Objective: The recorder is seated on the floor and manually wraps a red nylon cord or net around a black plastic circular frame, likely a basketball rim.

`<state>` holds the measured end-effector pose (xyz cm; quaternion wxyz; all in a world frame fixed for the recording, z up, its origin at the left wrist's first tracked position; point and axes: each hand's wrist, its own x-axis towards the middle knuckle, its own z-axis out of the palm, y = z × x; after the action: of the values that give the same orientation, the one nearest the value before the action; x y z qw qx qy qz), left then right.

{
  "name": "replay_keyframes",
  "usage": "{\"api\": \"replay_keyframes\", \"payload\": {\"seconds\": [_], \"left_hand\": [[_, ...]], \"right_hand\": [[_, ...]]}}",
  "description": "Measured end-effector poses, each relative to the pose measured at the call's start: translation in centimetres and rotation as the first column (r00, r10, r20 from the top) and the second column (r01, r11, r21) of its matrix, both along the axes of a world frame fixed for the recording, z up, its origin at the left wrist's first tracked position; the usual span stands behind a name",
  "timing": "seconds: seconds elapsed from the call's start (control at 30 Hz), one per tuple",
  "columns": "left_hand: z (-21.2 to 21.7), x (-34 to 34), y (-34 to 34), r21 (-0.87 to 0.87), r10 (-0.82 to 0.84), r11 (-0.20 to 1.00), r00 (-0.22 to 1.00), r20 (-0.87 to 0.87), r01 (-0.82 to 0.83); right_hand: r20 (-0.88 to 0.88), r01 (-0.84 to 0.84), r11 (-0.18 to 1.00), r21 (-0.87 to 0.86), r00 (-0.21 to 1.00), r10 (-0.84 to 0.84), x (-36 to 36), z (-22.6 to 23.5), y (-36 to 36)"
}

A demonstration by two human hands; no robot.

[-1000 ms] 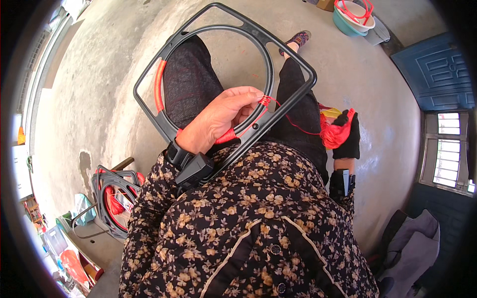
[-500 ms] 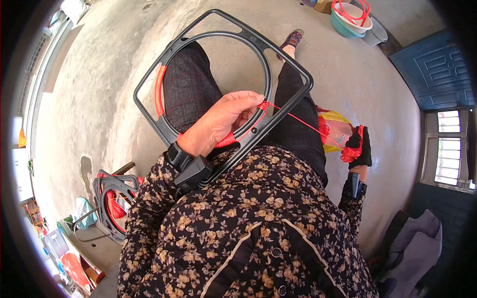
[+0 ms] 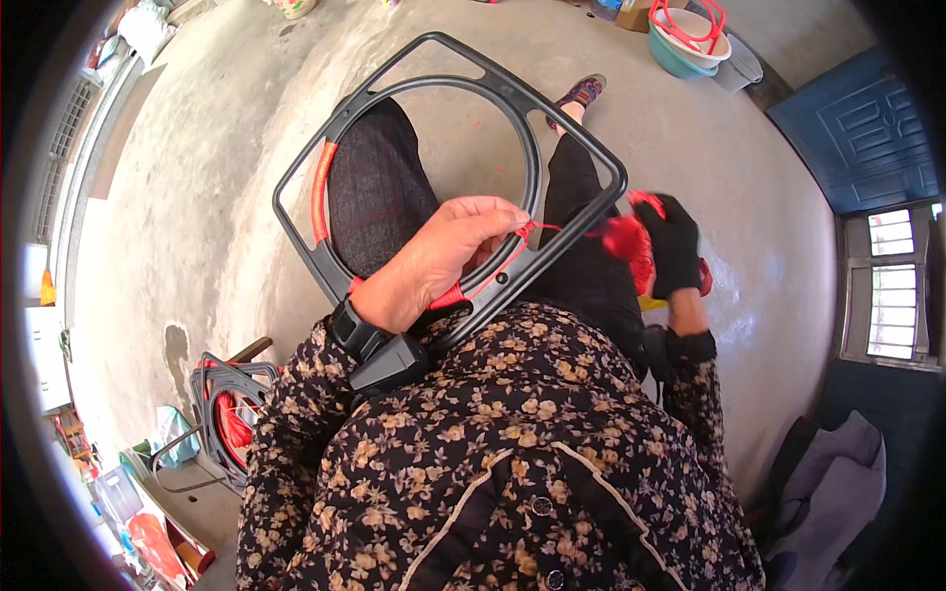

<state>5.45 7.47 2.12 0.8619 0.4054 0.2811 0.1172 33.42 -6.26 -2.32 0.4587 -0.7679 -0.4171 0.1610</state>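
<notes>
A black frame (image 3: 581, 128) with a round inner ring lies tilted across my lap. Orange-red wrapping (image 3: 320, 192) covers the ring's left part, and more red cord is wound round it near my left wrist. With thumb and fingers pinched, my bare left hand (image 3: 458, 241) grips red cord (image 3: 522, 232) at the ring's right side. A short strand runs from there toward my right hand (image 3: 675, 246), which wears a black glove and is closed round a bundle of red cord (image 3: 629, 248), partly blurred. The bundle hangs just right of the frame, above my right thigh.
Several similar black frames (image 3: 212, 384) with red cord are stacked on the left. A yellow thing (image 3: 650, 303) shows under my right wrist. Basins (image 3: 680, 61) stand at the far right, a blue door (image 3: 852, 128) beyond. A grey garment (image 3: 828, 483) lies at the lower right.
My right hand has come up and left toward the frame with the red bundle, and the strand between the hands is shorter. My left hand keeps its pinch at the ring.
</notes>
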Motion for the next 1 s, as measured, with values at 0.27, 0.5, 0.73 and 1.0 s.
{"api": "replay_keyframes", "payload": {"seconds": [0.27,0.5,0.73,1.0], "left_hand": [[0.4,0.8,-1.4,-0.033,-0.172,0.985,0.985,0.01,0.172],[0.0,0.9,-2.1,-0.11,-0.024,0.993,0.975,0.222,0.05],[-0.1,0.4,-1.6,-0.135,-0.12,0.983,0.991,0.065,0.128],[-0.6,0.0,-0.7,-0.077,-0.066,0.994,0.996,0.066,0.071]], "right_hand": [[-0.799,-0.164,0.984,0.075,0.58,0.157,-6.2,-1.0,2.1],[-0.839,-0.156,0.984,0.09,0.521,0.159,-7.2,-0.9,1.7],[-0.877,-0.081,0.989,0.125,0.458,0.148,-6.8,-0.4,0.8],[-0.958,0.228,0.957,0.18,0.262,0.118,-6.9,3.0,-0.2]]}}
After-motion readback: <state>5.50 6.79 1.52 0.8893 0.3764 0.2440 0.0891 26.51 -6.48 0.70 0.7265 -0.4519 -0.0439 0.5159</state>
